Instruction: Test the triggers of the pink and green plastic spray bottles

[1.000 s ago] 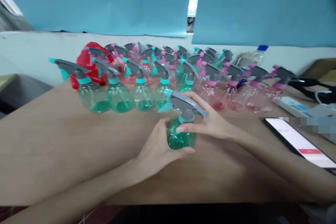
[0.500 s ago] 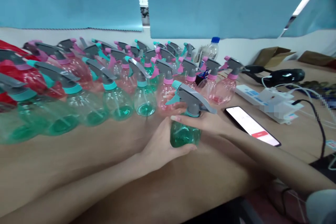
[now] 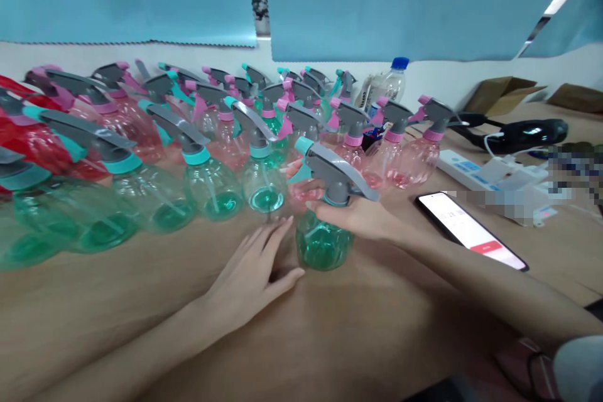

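A green see-through spray bottle [image 3: 324, 245] with a grey and turquoise trigger head stands upright on the wooden table. My right hand [image 3: 351, 217] is wrapped around its neck, just below the head; some of its fingers are partly hidden behind the trigger. To the left of this bottle, my left hand [image 3: 264, 260] rests low over the tabletop, fingers stretched out and thumb apart, holding nothing. Just beyond the left fingertips is another green spray bottle [image 3: 264, 185], first in a row of green ones that runs leftward.
Pink spray bottles [image 3: 414, 160] and more green ones stand close together behind. At right lie a phone [image 3: 471, 229] with its screen lit, a white power strip [image 3: 471, 169] with cables, and a black glossy object [image 3: 532, 135]. A blue-capped clear bottle [image 3: 393, 85] stands near the wall.
My left hand has let go of the green spray bottle and drawn back to the left, its fingers straightened. My right hand still grips the neck; the bottle sits slightly lower and further left in view.
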A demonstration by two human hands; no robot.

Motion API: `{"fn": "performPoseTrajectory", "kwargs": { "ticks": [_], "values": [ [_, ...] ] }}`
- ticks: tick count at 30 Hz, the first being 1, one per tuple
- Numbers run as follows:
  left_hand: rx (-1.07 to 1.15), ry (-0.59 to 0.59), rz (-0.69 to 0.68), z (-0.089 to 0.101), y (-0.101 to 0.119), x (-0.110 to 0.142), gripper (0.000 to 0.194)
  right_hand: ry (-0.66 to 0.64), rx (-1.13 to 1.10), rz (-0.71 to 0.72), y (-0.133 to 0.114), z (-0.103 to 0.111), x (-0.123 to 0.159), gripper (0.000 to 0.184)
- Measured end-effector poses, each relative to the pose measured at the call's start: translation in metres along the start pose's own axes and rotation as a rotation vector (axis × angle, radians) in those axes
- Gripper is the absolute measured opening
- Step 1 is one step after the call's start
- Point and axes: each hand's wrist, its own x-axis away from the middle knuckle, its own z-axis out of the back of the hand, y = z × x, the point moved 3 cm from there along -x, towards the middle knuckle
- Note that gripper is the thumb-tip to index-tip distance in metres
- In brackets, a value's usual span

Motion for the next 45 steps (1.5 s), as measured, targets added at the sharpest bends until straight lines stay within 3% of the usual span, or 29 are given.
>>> {"fn": "performPoseTrajectory", "kwargs": {
  "ticks": [5,10,25,34,39,45],
  "values": [
    [-0.123,0.012,0.004,0.006,-0.013,0.013,0.056,-0.011,-0.032,0.003,-0.001,-0.01,-0.009,0.062],
    [-0.149,0.0,-0.014,0.005,-0.011,0.014,0.052,0.0,-0.081,-0.046,0.002,-0.013,-0.01,0.058],
    [-0.153,-0.028,0.001,0.007,-0.008,0.014,0.049,-0.028,-0.047,-0.136,-0.006,0.003,-0.005,0.055],
    [-0.117,-0.017,-0.005,0.008,-0.009,0.012,0.048,-0.055,-0.027,-0.059,-0.009,-0.015,-0.011,0.066],
    [-0.12,-0.042,0.01,0.009,-0.007,0.011,0.041,-0.083,-0.085,-0.026,-0.007,-0.025,-0.022,0.059],
    [-0.132,-0.052,0.006,0.009,-0.006,0.012,0.045,-0.101,-0.158,-0.009,-0.003,-0.021,-0.025,0.054]
  ]
}}
